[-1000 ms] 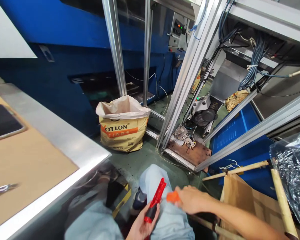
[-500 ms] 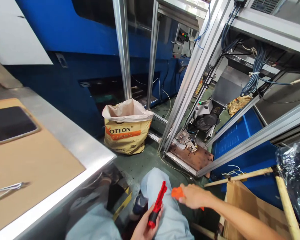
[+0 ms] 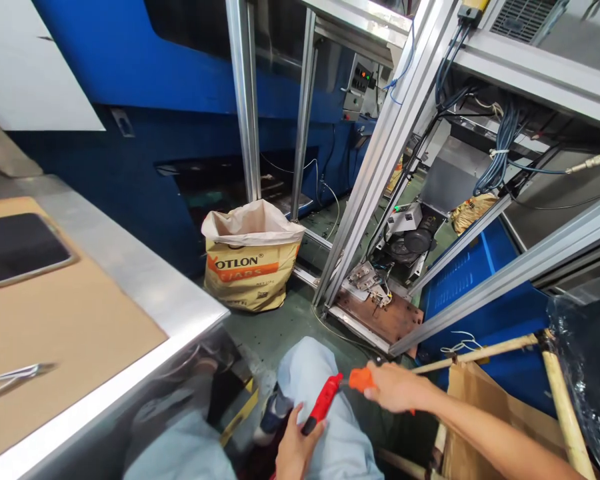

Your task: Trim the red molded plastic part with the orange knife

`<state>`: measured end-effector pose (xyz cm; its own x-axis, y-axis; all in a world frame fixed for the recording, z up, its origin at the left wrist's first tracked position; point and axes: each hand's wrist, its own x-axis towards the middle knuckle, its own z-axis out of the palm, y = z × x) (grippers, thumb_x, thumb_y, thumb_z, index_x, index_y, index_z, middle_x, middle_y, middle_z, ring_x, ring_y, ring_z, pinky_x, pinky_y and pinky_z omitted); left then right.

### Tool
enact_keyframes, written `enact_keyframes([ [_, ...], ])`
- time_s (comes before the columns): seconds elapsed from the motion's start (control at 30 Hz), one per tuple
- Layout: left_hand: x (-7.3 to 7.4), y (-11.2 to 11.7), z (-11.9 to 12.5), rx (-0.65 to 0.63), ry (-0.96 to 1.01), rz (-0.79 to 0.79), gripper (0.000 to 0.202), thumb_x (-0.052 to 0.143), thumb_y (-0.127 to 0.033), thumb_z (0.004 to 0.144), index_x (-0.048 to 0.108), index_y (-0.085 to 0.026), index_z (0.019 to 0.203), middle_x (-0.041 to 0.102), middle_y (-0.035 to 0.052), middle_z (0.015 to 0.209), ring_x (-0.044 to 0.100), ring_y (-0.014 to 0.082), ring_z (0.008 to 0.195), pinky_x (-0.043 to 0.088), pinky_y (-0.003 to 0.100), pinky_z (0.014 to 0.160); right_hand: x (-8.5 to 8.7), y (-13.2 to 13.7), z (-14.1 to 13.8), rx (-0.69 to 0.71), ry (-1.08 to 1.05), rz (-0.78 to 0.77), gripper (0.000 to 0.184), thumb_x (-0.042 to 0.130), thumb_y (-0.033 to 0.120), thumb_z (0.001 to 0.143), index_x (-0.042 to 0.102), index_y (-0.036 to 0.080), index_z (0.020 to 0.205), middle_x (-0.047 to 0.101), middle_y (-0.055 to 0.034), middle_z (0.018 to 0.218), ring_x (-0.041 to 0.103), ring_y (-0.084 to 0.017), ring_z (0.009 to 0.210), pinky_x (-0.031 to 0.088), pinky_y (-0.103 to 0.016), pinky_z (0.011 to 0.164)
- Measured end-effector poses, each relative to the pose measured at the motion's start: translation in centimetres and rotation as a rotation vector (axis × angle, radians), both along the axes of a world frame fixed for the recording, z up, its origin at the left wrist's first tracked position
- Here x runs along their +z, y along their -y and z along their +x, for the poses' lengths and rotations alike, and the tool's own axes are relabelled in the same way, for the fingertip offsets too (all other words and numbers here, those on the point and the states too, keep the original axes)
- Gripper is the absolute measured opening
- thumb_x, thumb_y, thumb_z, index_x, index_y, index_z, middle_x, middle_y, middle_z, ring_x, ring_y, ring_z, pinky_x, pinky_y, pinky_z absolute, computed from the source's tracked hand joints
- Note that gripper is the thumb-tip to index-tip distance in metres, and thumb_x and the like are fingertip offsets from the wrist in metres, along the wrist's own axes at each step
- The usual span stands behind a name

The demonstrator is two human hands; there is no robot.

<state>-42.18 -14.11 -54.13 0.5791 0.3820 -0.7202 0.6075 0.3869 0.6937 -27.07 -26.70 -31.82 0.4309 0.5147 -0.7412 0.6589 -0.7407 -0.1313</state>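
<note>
the left hand (image 3: pixel 293 448) gripped a long red plastic part (image 3: pixel 323 404) over the lap, tilted up toward the right hand (image 3: pixel 395 387), which closed around an orange-handled tool (image 3: pixel 361 379) meeting its tip.

left hand (image 3: pixel 293 448) curled shut, right hand (image 3: pixel 395 387) apparently gripping, arm outstretched

Bright even light, wide-angle edge distortion.

A factory floor; a big blue machine (image 3: pixel 145 100) stands behind aluminium frame posts (image 3: pixel 243 100). Bundled cables (image 3: pixel 500 147) hang by a control panel (image 3: pixel 359 83); a resin sack (image 3: pixel 250 260) sits on green floor (image 3: pixel 280 327).
</note>
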Motion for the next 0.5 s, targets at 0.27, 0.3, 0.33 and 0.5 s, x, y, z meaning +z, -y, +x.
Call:
enact_keyframes([
  [0.27, 0.9, 0.3, 0.0, -0.174, -0.063, 0.303, 0.050, 0.068, -0.037, 0.084, 0.053, -0.018, 0.128, 0.064, 0.0084, 0.109, 0.061, 0.0273, 0.102, 0.043, 0.052, 0.097, -0.5, 0.1, -0.1, -0.044, -0.023, -0.011, 0.046, 0.047, 0.038, 0.096, 0.049, 0.010, 0.133, 0.068, -0.0174, 0.114, 0.068, -0.026, 0.104, 0.053, -0.046, 0.089],
  [0.3, 0.9, 0.3, 0.0, -0.167, -0.064, 0.301, 0.052, 0.068, -0.036, 0.084, 0.052, -0.018, 0.129, 0.065, 0.0085, 0.108, 0.061, 0.0278, 0.102, 0.042, 0.053, 0.097, -0.6, 0.1, -0.3, -0.047, -0.039, -0.013, 0.047, 0.046, 0.038, 0.096, 0.048, 0.010, 0.133, 0.069, -0.0178, 0.113, 0.069, -0.027, 0.102, 0.054, -0.045, 0.087],
  [0.33, 0.9, 0.3, -0.1, -0.155, -0.059, 0.292, 0.052, 0.068, -0.036, 0.084, 0.052, -0.018, 0.130, 0.065, 0.0086, 0.108, 0.061, 0.0283, 0.102, 0.042, 0.053, 0.098, -0.7, 0.1, -0.5, -0.044, -0.086, -0.022, 0.045, 0.049, 0.038, 0.094, 0.051, 0.011, 0.130, 0.072, -0.0147, 0.106, 0.072, -0.025, 0.093, 0.057, -0.042, 0.081],
  [0.5, 1.9, -0.5, 0.3, -0.036, 0.060, 0.083, 0.036, 0.069, -0.028, 0.084, 0.061, -0.019, 0.119, 0.062, 0.0090, 0.124, 0.057, 0.0278, 0.115, 0.042, 0.052, 0.102, -0.5, 0.0, -0.6, -0.078, -0.118, -0.010, 0.035, 0.056, 0.037, 0.094, 0.058, 0.015, 0.120, 0.071, -0.0019, 0.082, 0.068, -0.014, 0.063, 0.056, -0.028, 0.059],
])
